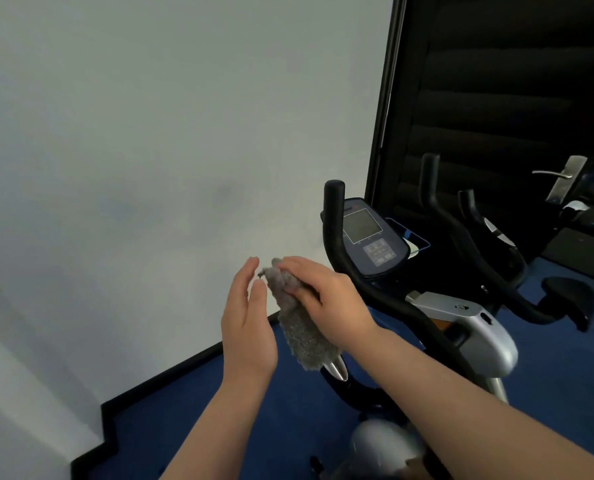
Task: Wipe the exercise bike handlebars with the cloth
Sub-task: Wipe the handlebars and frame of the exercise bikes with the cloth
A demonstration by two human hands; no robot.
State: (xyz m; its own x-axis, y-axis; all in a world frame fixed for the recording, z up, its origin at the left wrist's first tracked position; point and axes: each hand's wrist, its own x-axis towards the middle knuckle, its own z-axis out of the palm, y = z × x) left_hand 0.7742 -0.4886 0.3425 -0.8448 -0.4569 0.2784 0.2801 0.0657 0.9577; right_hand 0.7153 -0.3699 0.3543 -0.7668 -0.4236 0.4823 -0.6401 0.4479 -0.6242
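A fuzzy grey cloth (302,334) hangs in the air left of the exercise bike. My right hand (326,299) grips its upper part between fingers and thumb. My left hand (247,323) is open just left of the cloth, palm facing it, fingers upright and not clearly touching it. The bike's black left handlebar (335,223) rises just right of my right hand and curves down behind my wrist. The right handlebar (437,199) stands further right. A blue console (371,237) with a grey screen sits between them.
A white wall fills the left, close to the hands. A dark door with a metal handle (562,174) stands behind the bike. The silver bike body (475,327) and blue carpet (184,410) lie below. A second black bar with a pad (565,299) is at right.
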